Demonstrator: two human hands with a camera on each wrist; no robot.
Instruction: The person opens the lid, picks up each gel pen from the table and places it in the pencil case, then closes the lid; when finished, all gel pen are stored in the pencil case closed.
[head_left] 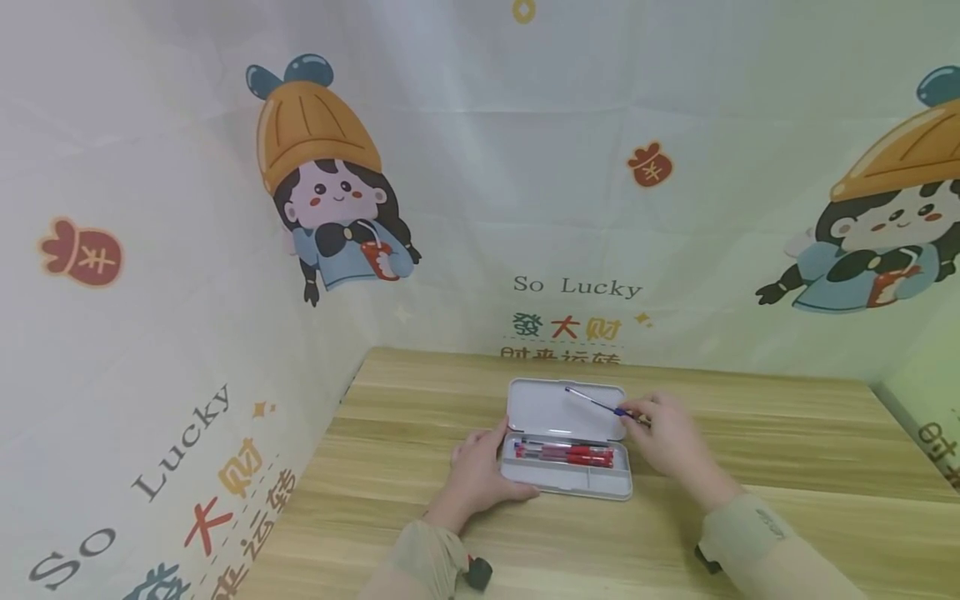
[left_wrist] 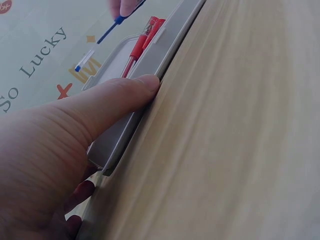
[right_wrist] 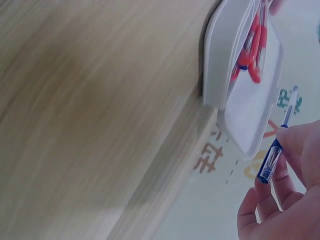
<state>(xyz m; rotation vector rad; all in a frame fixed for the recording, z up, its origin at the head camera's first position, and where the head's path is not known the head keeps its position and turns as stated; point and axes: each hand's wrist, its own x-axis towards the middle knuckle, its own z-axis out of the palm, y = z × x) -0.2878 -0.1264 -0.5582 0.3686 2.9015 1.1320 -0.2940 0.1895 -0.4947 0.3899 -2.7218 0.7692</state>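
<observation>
An open white pencil case (head_left: 540, 408) lies on the wooden table, its lid tipped back. Several pens with red grips (head_left: 588, 457) lie together in its rear compartment. My left hand (head_left: 480, 471) holds the case at its left end; in the left wrist view the thumb (left_wrist: 117, 95) lies along the front rim. Over the lid's right side, my right hand (head_left: 670, 433) pinches a blue pen (head_left: 591, 400) with a clear barrel. The pen slants up to the left in the head view. Its blue cap end (right_wrist: 270, 165) shows between thumb and fingers in the right wrist view.
Front compartments (head_left: 555, 478) of the case are split by a small divider. The wood-grain table (head_left: 780, 467) extends on both sides. Behind it hangs a printed cloth (head_left: 465, 167) with cartoon figures and lettering, which also covers the left side.
</observation>
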